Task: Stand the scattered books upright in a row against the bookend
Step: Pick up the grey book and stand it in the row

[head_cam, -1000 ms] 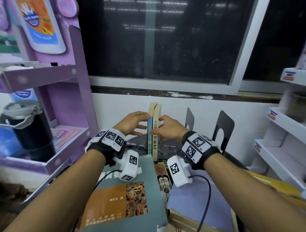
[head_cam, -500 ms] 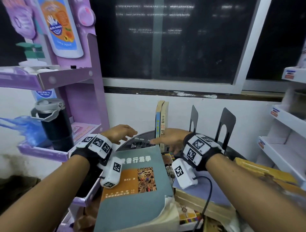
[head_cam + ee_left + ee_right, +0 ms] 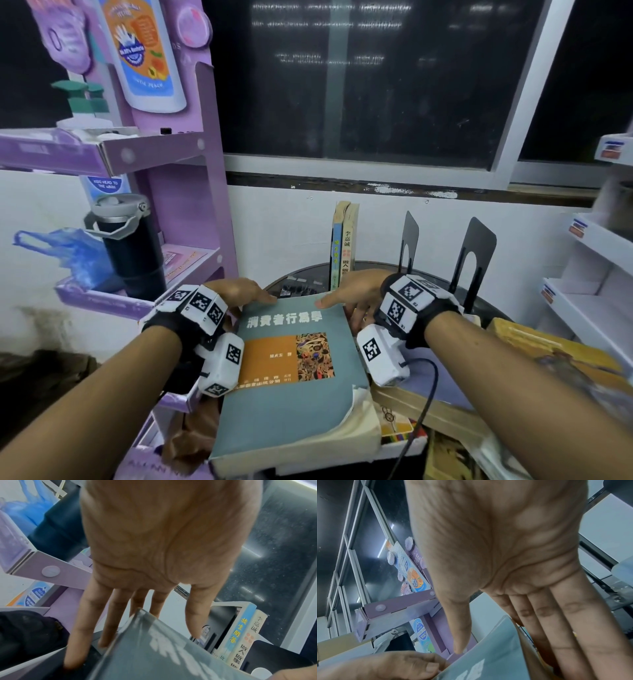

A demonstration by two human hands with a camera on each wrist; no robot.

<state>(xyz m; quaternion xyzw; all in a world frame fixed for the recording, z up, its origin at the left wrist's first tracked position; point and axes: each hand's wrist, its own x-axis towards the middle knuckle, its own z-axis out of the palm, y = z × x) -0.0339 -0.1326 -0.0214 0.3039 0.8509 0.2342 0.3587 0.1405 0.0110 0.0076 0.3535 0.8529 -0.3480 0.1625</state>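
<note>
A big teal book [image 3: 291, 387] lies flat on a pile of other books in front of me. My left hand [image 3: 246, 293] is at its far left corner, thumb over the cover and straight fingers [image 3: 106, 622] reaching down beside the edge. My right hand [image 3: 352, 294] is at the far right corner, thumb on the cover [image 3: 496, 655] and straight fingers [image 3: 556, 628] along and under its right edge. Behind them two thin books [image 3: 344, 243] stand upright on the dark round table [image 3: 308, 277]. Two black bookends [image 3: 409, 240] [image 3: 476, 253] stand to their right, apart from them.
A purple display shelf [image 3: 191, 205] stands close on the left with a black flask [image 3: 130, 246] and a blue bag [image 3: 78, 253]. White shelves [image 3: 596, 274] flank the right. A yellow book [image 3: 565, 356] and more books lie under and right of the teal one.
Both hands have let go of the two upright books and come back toward me to the far corners of the teal book. The upright books stay standing.
</note>
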